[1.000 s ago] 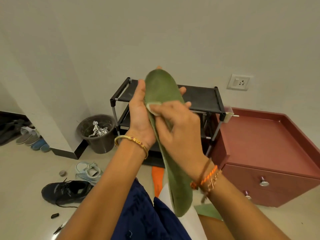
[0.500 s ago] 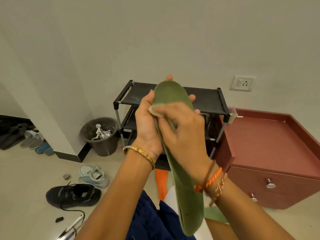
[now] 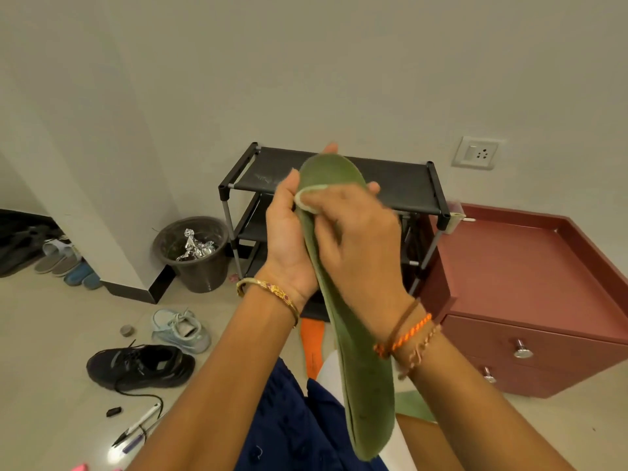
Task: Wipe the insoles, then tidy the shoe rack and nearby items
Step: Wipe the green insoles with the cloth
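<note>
Wiping stroke in progress at centre frame. Green insole (image 3: 353,334) held upright and slightly tilted, toe end up in front of the shoe rack (image 3: 401,185), heel end down toward the lower centre of the frame over the lap.

Left hand (image 3: 289,243): grip clamped on the insole from behind at its upper part, thumb at the left edge, fingertips showing past the toe and the right edge.

Right hand (image 3: 353,239): grip pinched together on a small pale wipe pad (image 3: 307,200), pressed against the insole face near the toe. Motion blur across this hand.

Change against 0.5 s ago and 1 s ago:
- Pad position: nearer the toe than 1 s ago, close to the top of the stroke.
- Left hand hold: same place on the insole.
- Insole: same upright pose; apparent shift in the frame consistent with head motion.

Meaning for the task: upper face of this insole probably close to covered; lower half toward the heel likely due next. Orange insole (image 3: 312,348) on the floor below the hands, with a second green piece (image 3: 413,407) at lower right, judged not yet wiped.

Tidying not begun: black shoe (image 3: 139,367) and pale sneaker (image 3: 180,329) loose on the floor at lower left, rack top shelf bare.
</note>
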